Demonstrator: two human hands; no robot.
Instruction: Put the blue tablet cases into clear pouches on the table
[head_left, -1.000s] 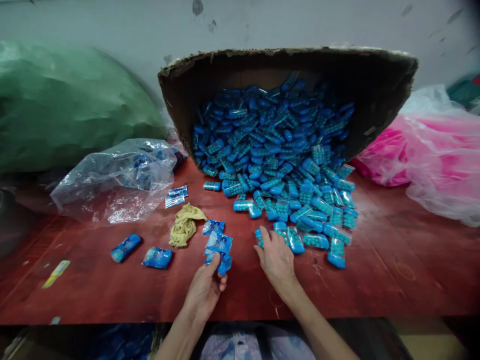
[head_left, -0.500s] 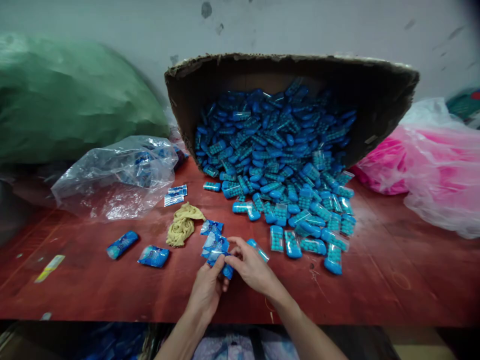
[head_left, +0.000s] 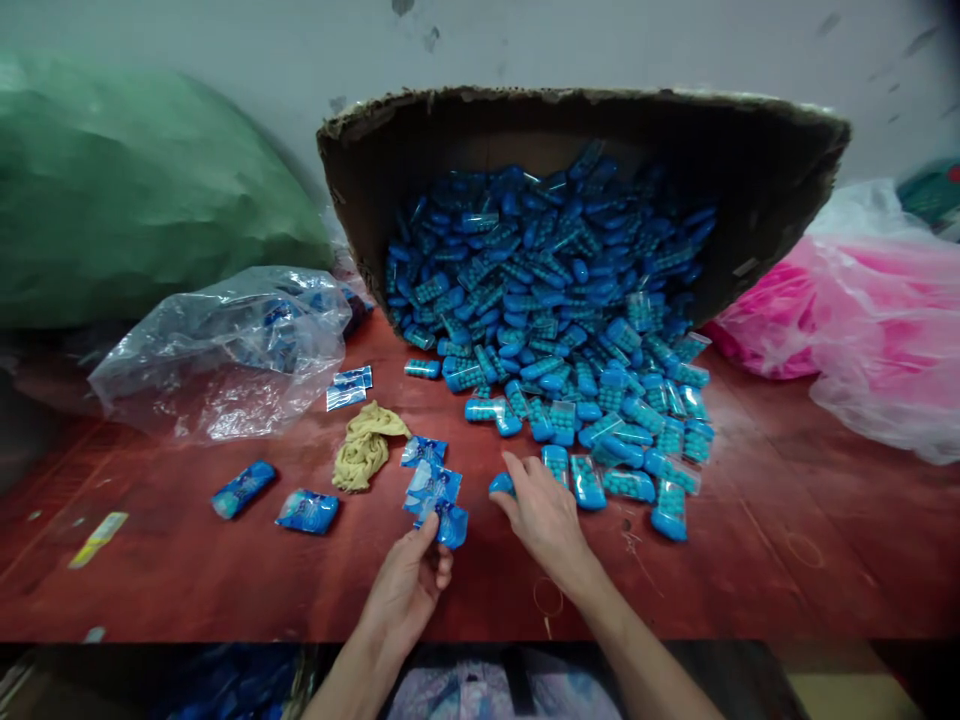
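Observation:
Pinched between the thumb and fingers of my left hand (head_left: 411,580) is a small blue printed sachet (head_left: 451,524). Just beyond it, more blue sachets (head_left: 435,484) lie partly overlapping on the red table. My right hand (head_left: 541,510) reaches over a blue-capped clear container (head_left: 502,485) and has its thumb and fingers around it; most of that container is hidden under the hand. Close to the right hand, several similar containers (head_left: 587,482) filled with turquoise balls lie at the front of a large heap (head_left: 540,300).
A cardboard box (head_left: 585,97) on its side spills the heap. A clear plastic bag (head_left: 217,350), yellow cloth (head_left: 364,452), two filled blue packets (head_left: 307,511) (head_left: 244,489) and flat sachets (head_left: 349,388) lie left. A green sack (head_left: 150,200) and pink-filled bags (head_left: 885,330) flank the box.
My right hand has left the sachet by the left hand and moved right to the container. My left hand stays near its place, still pinching the sachet.

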